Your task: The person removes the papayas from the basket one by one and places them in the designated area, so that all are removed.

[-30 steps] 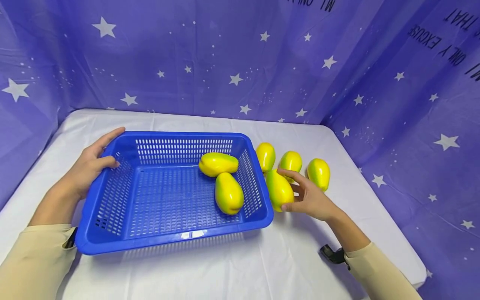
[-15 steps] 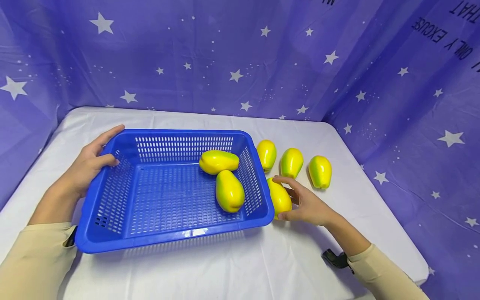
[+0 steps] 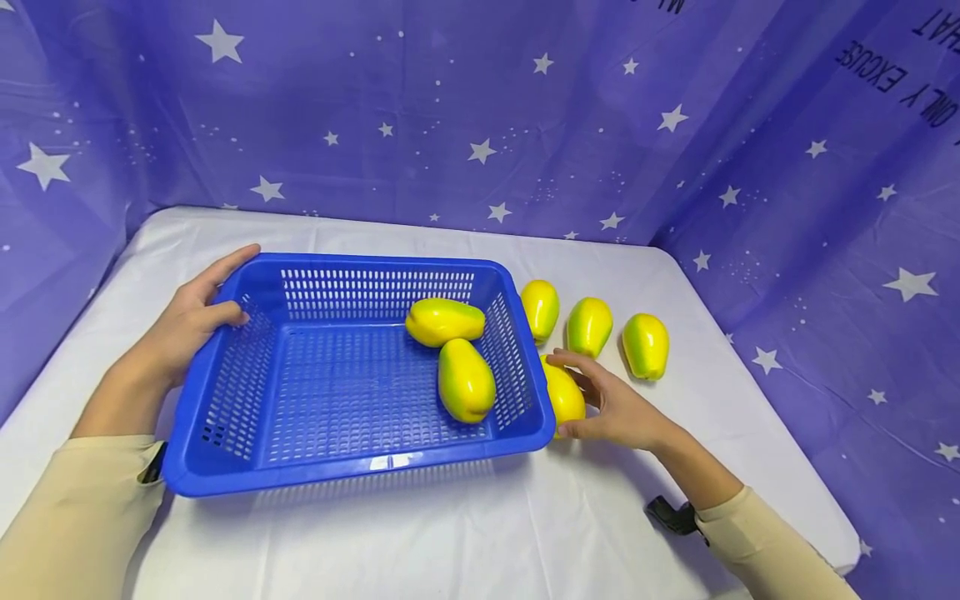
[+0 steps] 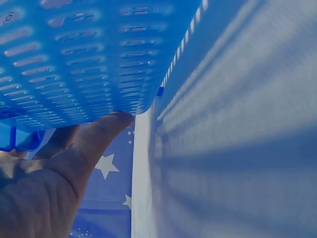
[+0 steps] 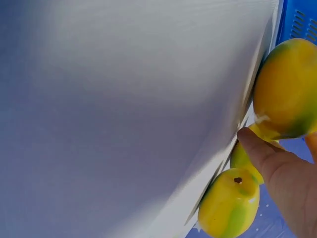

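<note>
My left hand (image 3: 180, 329) grips the left end of a blue plastic basket (image 3: 360, 477), its thumb over the rim on the inside. Two glossy yellow-green papayas lie in the basket's right half: one papaya (image 3: 446, 322) sideways, another papaya (image 3: 467, 381) in front of it. Just outside the right wall is a further papaya (image 3: 567, 402), partly hidden by the rim. My right hand (image 3: 618, 408) curves loosely around it. In the right wrist view, the thumb (image 5: 267, 158) stands slightly apart from this papaya (image 5: 287, 89). The left wrist view shows the slotted basket wall (image 4: 99, 64) above my left hand (image 4: 49, 188).
Three more papayas stand in a loose row right of the basket: a near-rim papaya (image 3: 541, 311), a middle papaya (image 3: 589, 327) and an outer papaya (image 3: 646, 346). A white cloth (image 3: 465, 533) covers the table. Purple star-printed curtains (image 3: 420, 100) hang behind and at the sides.
My right hand has lowered the papaya beside the basket, toward me and partly behind the rim. My left hand keeps its grip on the basket. The head view has shifted slightly.
</note>
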Motion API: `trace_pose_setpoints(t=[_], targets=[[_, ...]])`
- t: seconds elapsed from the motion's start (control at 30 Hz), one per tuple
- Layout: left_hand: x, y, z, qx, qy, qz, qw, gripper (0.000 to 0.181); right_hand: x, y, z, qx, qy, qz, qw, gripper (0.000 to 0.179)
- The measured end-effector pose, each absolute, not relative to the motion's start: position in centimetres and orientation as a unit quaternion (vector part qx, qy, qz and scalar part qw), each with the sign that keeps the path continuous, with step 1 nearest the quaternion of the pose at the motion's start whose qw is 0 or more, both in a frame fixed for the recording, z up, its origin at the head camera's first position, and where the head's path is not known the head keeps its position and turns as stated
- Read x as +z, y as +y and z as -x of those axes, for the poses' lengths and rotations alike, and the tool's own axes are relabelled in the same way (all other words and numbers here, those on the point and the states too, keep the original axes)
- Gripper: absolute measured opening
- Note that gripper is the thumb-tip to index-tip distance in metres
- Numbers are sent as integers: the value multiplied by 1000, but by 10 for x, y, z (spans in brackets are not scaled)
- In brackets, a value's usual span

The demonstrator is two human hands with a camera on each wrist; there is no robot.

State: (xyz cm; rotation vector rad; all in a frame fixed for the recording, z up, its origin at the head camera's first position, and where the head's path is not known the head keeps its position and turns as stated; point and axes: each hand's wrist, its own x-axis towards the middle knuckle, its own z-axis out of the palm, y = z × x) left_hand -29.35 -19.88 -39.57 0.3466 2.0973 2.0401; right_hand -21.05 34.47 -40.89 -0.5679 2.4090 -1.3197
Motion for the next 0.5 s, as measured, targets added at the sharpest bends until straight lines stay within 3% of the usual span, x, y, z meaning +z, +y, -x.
trace_pose_setpoints(t=[0.5], targets=[[-395,-199,294,687,711,-117,97,77,-399,342,214,-457,843,230,164,80]])
